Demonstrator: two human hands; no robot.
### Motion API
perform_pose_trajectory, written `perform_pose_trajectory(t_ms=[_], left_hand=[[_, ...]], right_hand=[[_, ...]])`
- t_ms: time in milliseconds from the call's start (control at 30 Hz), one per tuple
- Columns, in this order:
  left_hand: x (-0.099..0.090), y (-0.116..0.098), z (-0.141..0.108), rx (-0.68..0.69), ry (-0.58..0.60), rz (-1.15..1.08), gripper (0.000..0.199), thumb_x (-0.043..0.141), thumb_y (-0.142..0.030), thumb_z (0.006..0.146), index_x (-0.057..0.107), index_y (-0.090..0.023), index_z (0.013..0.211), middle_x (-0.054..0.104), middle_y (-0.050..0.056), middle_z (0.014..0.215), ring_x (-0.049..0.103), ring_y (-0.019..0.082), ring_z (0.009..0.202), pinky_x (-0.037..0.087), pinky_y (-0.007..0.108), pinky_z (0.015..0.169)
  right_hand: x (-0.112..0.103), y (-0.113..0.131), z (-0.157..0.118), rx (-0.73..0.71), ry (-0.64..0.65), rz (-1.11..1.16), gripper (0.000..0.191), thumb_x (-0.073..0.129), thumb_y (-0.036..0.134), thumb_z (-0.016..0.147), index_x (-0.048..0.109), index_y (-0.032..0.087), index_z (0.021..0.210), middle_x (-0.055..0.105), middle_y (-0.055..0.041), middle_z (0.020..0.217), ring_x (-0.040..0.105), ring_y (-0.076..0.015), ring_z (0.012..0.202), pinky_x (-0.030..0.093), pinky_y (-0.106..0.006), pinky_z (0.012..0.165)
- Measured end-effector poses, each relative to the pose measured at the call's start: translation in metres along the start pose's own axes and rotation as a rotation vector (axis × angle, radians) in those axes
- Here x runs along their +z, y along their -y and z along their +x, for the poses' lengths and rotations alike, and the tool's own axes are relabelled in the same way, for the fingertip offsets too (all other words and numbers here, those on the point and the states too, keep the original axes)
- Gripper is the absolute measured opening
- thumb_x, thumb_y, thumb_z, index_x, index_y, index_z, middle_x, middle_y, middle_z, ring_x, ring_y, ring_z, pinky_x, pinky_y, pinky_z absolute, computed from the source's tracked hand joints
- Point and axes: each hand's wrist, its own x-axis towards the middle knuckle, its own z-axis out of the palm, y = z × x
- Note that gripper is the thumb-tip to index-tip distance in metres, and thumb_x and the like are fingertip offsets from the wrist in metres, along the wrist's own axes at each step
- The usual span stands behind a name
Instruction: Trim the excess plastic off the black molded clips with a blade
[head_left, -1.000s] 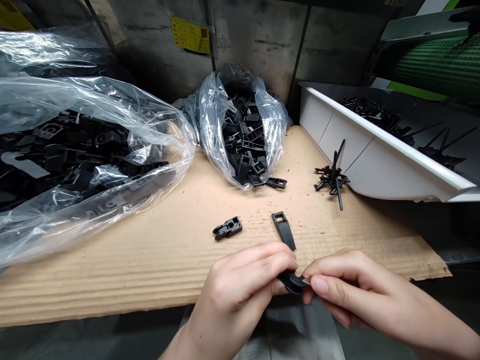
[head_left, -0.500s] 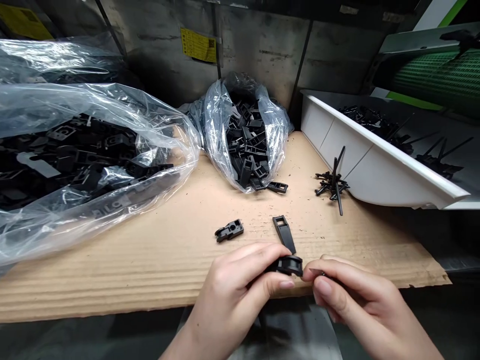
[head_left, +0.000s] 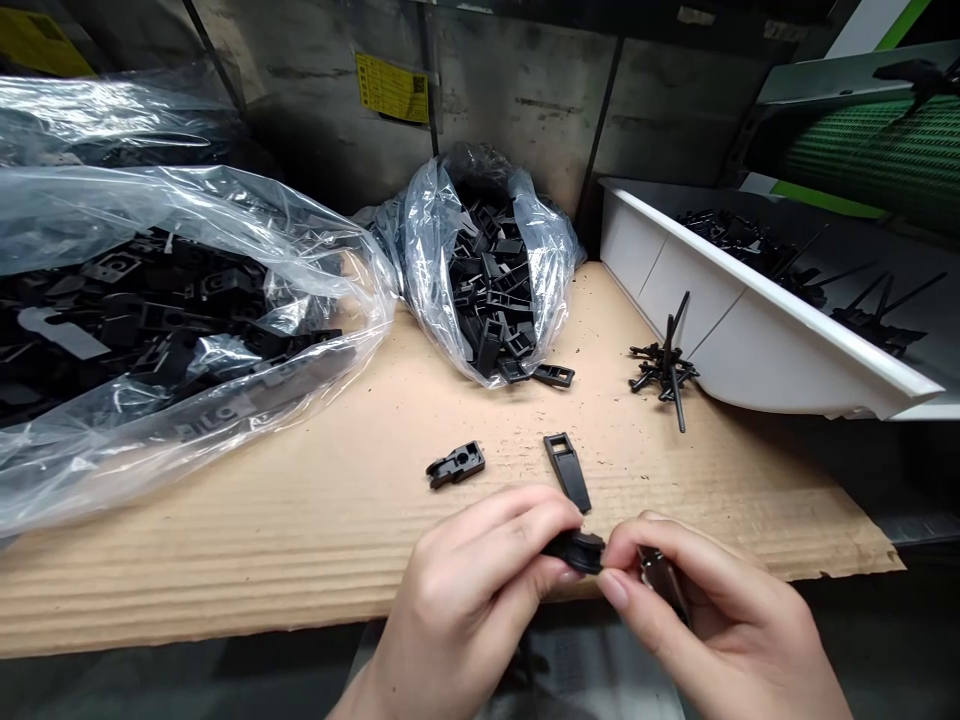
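Note:
My left hand point(head_left: 480, 580) is closed around a black plastic part point(head_left: 576, 550) with a rounded, grooved end facing right. The thumb and forefinger of my right hand point(head_left: 697, 600) pinch together at that rounded end. A small dark tool with a shiny end point(head_left: 656, 570) sits inside my right hand; most of it is hidden by the fingers. Just beyond my hands, a flat black tapered piece with a square opening point(head_left: 568, 472) lies on the cardboard point(head_left: 300, 540). Left of it rests a black part with a rounded end point(head_left: 456, 465), similar to the held one.
Clear plastic bags of black parts stand at the left point(head_left: 315, 375) and back centre point(head_left: 551, 270). At the right is a white tray point(head_left: 780, 300) holding dark sprue-like pieces; a black branched sprue point(head_left: 666, 370) leans beside it. One loose black piece point(head_left: 555, 376) lies before the centre bag.
My right fingers have closed onto the rounded end of the black part. The tool's pointed tip, earlier between thumb and forefinger, has swung back into the hand.

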Motion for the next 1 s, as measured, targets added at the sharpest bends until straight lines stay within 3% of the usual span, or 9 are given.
perform_pose_trajectory(t_ms=[267, 367, 500, 667, 800, 1000], left_hand=[[0.0, 0.002, -0.001, 0.06, -0.032, -0.026, 0.023, 0.052, 0.001, 0.075, 0.058, -0.01, 0.095, 0.061, 0.005, 0.097, 0.055, 0.011, 0.093, 0.042, 0.014, 0.084], [0.0, 0.003, -0.002, 0.061, -0.025, -0.042, 0.025, 0.051, 0.002, 0.075, 0.058, -0.01, 0.096, 0.06, 0.006, 0.098, 0.055, 0.011, 0.094, 0.041, 0.014, 0.084], [0.001, 0.003, -0.002, 0.081, -0.013, -0.063, 0.028, 0.049, 0.003, 0.076, 0.057, -0.011, 0.1, 0.058, 0.006, 0.102, 0.054, 0.012, 0.096, 0.041, 0.015, 0.085], [-0.001, 0.0, 0.001, 0.08, 0.008, -0.097, 0.022, 0.049, -0.001, 0.078, 0.058, -0.011, 0.095, 0.058, 0.006, 0.1, 0.055, 0.011, 0.093, 0.042, 0.014, 0.083], [-0.003, -0.001, 0.002, 0.066, 0.04, -0.113, 0.021, 0.05, -0.001, 0.078, 0.059, -0.011, 0.095, 0.057, 0.007, 0.099, 0.055, 0.012, 0.093, 0.041, 0.014, 0.084], [-0.002, 0.0, 0.001, 0.045, 0.027, -0.11, 0.021, 0.051, -0.003, 0.078, 0.059, -0.014, 0.094, 0.059, 0.005, 0.099, 0.056, 0.012, 0.091, 0.043, 0.014, 0.082]], right_hand=[[-0.004, -0.005, -0.004, 0.084, 0.105, -0.011, 0.012, 0.054, 0.012, 0.073, 0.051, 0.022, 0.067, 0.051, 0.0066, 0.057, 0.046, -0.0062, 0.045, 0.038, -0.012, 0.041], [-0.009, -0.005, -0.005, 0.027, 0.176, -0.059, 0.01, 0.049, 0.017, 0.08, 0.055, 0.024, 0.083, 0.055, 0.0033, 0.068, 0.055, -0.0098, 0.058, 0.045, -0.014, 0.051], [-0.011, -0.003, -0.007, -0.059, 0.173, -0.153, 0.023, 0.043, 0.026, 0.085, 0.054, 0.028, 0.105, 0.058, -0.0002, 0.079, 0.06, -0.0128, 0.072, 0.049, -0.016, 0.063], [-0.008, -0.005, -0.008, -0.126, 0.122, -0.147, 0.018, 0.045, 0.022, 0.084, 0.055, 0.026, 0.099, 0.06, 0.0003, 0.069, 0.06, -0.0139, 0.061, 0.049, -0.018, 0.053], [-0.01, -0.008, -0.008, -0.1, 0.182, -0.082, 0.017, 0.048, 0.01, 0.081, 0.055, 0.023, 0.091, 0.058, 0.0012, 0.071, 0.058, -0.0112, 0.061, 0.047, -0.017, 0.054], [-0.009, -0.006, -0.003, -0.079, 0.23, -0.048, 0.017, 0.047, 0.008, 0.081, 0.055, 0.022, 0.087, 0.055, 0.0019, 0.068, 0.055, -0.0099, 0.058, 0.044, -0.018, 0.052]])
